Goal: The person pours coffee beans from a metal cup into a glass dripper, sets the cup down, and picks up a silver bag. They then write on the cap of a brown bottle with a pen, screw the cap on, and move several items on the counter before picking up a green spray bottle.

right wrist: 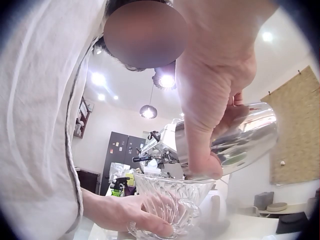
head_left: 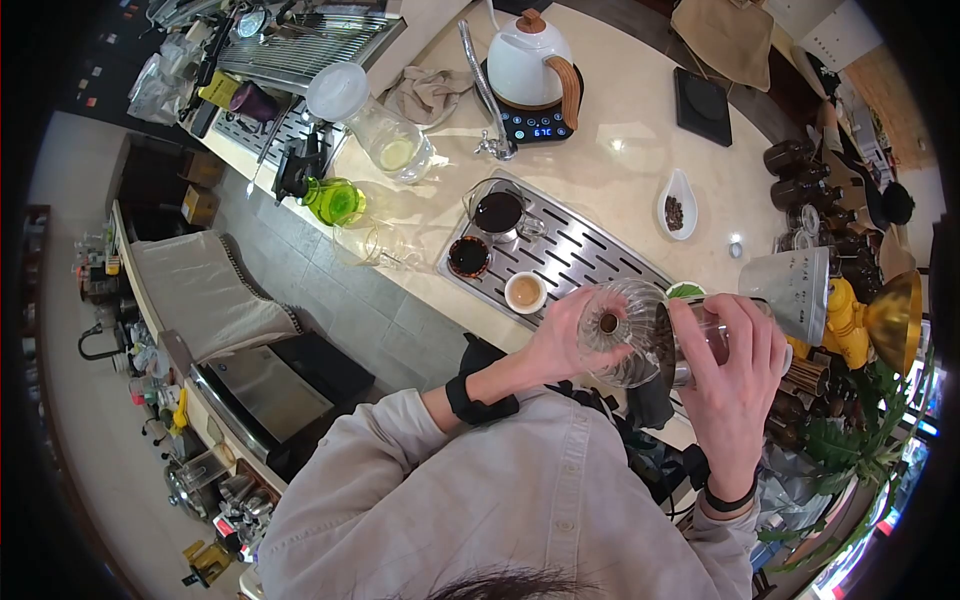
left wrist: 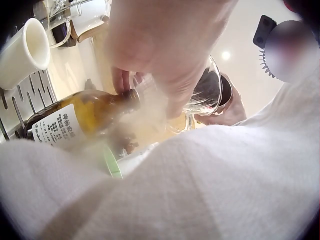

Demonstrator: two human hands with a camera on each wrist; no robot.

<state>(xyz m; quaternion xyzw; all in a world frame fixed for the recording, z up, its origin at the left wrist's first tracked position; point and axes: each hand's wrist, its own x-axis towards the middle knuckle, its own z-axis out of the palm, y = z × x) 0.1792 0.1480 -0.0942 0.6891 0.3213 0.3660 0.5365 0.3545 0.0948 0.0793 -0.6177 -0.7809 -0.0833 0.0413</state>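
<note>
My left hand (head_left: 560, 328) holds a ribbed clear glass dripper (head_left: 640, 345) with a round hole at its narrow end. My right hand (head_left: 732, 385) grips a shiny metal cup (right wrist: 245, 142) with its fingers curled round the side. The cup is tipped on its side, its mouth close to the dripper's wide rim. In the right wrist view the left hand (right wrist: 130, 212) cradles the dripper (right wrist: 172, 192) just below the cup. An amber bottle (left wrist: 92, 117) with a white label shows beside the left hand in the left wrist view.
On the slotted metal tray (head_left: 590, 240) stand a glass server of dark coffee (head_left: 498, 212), a glass of dark liquid (head_left: 469, 257) and a white cup (head_left: 525, 292). A white kettle (head_left: 530, 60) sits behind, near a dish of beans (head_left: 676, 205). A steel tap (head_left: 495, 148) rises beside it.
</note>
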